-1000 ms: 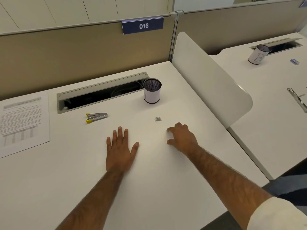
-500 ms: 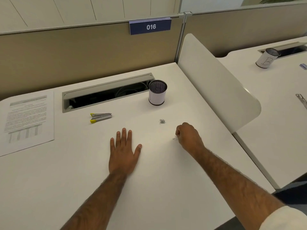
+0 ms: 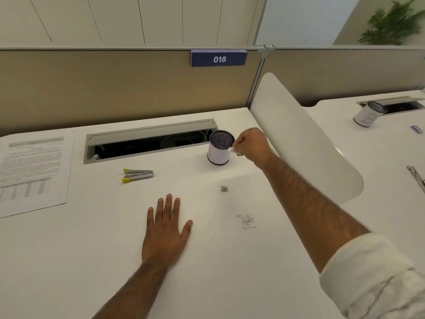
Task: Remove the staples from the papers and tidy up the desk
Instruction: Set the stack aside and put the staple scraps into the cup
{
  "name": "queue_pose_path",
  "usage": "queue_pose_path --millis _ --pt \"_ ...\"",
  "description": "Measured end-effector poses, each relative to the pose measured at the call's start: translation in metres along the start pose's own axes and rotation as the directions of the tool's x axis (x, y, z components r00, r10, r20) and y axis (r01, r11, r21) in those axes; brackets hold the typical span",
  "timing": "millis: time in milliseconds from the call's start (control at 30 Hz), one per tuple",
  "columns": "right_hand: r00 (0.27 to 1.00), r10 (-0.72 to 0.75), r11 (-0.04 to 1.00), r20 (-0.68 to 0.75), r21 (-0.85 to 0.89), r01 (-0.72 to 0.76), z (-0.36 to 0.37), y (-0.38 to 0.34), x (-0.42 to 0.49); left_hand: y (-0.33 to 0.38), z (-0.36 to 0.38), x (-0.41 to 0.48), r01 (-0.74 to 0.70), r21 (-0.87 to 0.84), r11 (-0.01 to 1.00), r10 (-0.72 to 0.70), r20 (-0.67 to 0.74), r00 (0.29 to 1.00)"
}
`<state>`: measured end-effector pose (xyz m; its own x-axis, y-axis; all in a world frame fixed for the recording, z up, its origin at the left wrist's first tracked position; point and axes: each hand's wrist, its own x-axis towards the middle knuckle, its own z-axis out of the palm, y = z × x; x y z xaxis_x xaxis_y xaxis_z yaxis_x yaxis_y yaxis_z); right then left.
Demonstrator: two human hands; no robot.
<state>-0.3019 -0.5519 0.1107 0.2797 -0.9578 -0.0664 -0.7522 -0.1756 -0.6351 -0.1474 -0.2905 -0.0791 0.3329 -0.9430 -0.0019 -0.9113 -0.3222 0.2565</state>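
Head view: right hand (image 3: pixel 249 145) pinches small white scraps beside mesh cup (image 3: pixel 220 148); left hand (image 3: pixel 166 229) flat, empty. Loose staples (image 3: pixel 224 188) on desk (image 3: pixel 92 238): tiny, light, sharp, probably best swept together, then pinched.

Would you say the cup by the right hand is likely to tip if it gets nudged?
Possibly: the cup stands upright, taller than wide, and looks mesh-walled, so probably light. The right hand sits at its rim, where a push might topple it. Its flat base probably resists rolling.
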Motion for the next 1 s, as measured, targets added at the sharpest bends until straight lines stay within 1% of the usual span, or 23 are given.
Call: queue_pose_path --millis 133,233,300,367,500,567,633,700,733,767,833,900,933,1000 --pt "0.997 -0.071 0.978 -0.034 -0.201 0.062 0.03 -0.02 0.046 0.002 -0.002 0.001 0.0 0.012 1.0 0.0 0.005 1.0" --pt "0.995 -0.098 0.95 -0.029 -0.3 0.085 0.046 -0.026 0.062 0.001 -0.002 0.002 0.001 0.012 1.0 -0.001 -0.001 1.0" --pt "0.994 -0.11 0.932 -0.015 -0.348 0.098 0.051 -0.026 0.067 0.0 -0.002 0.004 0.003 0.016 1.0 -0.003 -0.003 1.0" --pt "0.992 -0.129 0.931 -0.011 -0.347 0.117 0.051 -0.025 0.067 -0.001 -0.001 0.004 0.004 0.015 1.0 -0.004 0.0 1.0" --pt "0.984 -0.153 0.953 -0.097 -0.278 0.121 0.042 -0.023 0.06 -0.001 -0.001 0.004 0.011 0.006 1.0 -0.011 0.0 1.0" --pt "0.978 -0.154 0.981 -0.14 -0.143 0.134 0.032 -0.02 0.048 0.0 -0.001 0.005 0.016 0.011 1.0 -0.016 0.011 1.0" --pt "0.978 -0.139 0.988 -0.155 0.042 0.147 0.021 -0.009 0.025 -0.001 -0.002 0.005 0.018 0.011 1.0 -0.018 0.012 1.0" --pt "0.991 -0.085 0.983 -0.099 0.155 0.1 0.015 0.014 -0.003 -0.001 -0.003 0.005 0.019 0.012 1.0 -0.019 0.008 1.0" --pt "0.998 -0.053 0.986 -0.032 0.154 0.057 0.014 0.028 -0.019 -0.001 -0.004 0.006 0.018 0.013 1.0 -0.018 0.006 1.0" --pt "0.999 -0.019 0.993 0.047 0.119 0.014 0.014 0.046 -0.036 -0.001 -0.003 0.005 0.016 0.019 1.0 -0.016 0.009 1.0" --pt "0.986 0.034 0.997 0.165 -0.069 -0.022 0.019 0.085 -0.066 -0.002 -0.003 0.005 0.016 0.031 0.999 -0.016 0.0 1.0" --pt "0.98 0.088 0.964 0.18 -0.263 -0.038 0.026 0.122 -0.094 -0.002 -0.002 0.005 0.018 0.024 1.0 -0.017 -0.006 1.0" --pt "0.977 0.136 0.945 0.164 -0.318 -0.078 0.028 0.135 -0.108 -0.001 -0.002 0.005 0.015 0.018 1.0 -0.015 -0.003 1.0" --pt "0.97 0.208 0.922 0.127 -0.357 -0.151 0.034 0.148 -0.132 0.0 -0.001 0.005 0.016 0.015 1.0 -0.016 -0.002 1.0"
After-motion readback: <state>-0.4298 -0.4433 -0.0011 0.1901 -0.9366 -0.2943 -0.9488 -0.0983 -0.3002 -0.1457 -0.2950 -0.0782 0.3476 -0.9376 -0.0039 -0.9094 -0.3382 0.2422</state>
